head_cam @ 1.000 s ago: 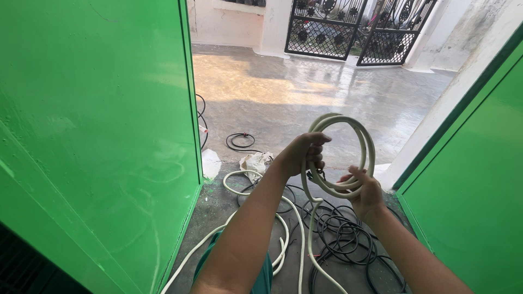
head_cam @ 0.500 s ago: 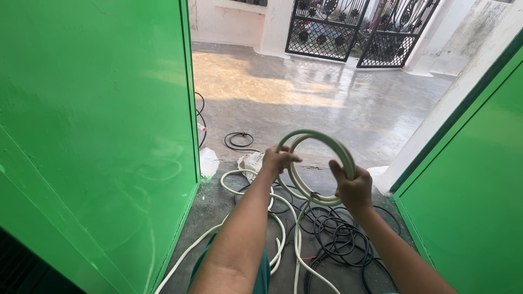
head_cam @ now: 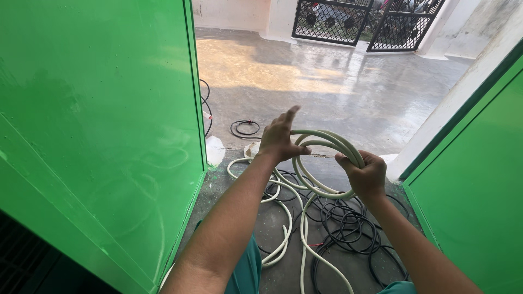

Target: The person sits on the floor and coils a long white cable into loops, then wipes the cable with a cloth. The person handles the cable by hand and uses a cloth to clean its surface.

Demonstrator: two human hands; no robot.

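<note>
A coil of pale cream cable (head_cam: pixel 326 140) hangs between my hands above the floor. My right hand (head_cam: pixel 364 173) is closed around the coil's right side. My left hand (head_cam: pixel 279 139) touches the coil's left side with thumb and palm, its fingers stretched upward. The cable's loose length (head_cam: pixel 283 239) trails down from the coil in loops across the grey floor.
A tangle of black cables (head_cam: pixel 348 224) lies on the floor under my right hand. A small black coil (head_cam: pixel 244 128) and a crumpled white bag (head_cam: pixel 214 150) lie further out. Green metal doors (head_cam: pixel 98 136) flank both sides. A black iron gate (head_cam: pixel 348 22) closes the wet concrete yard.
The coil has come down and tilted flatter. My left hand has opened its fingers upward on the coil's left side, while my right hand keeps its grip.
</note>
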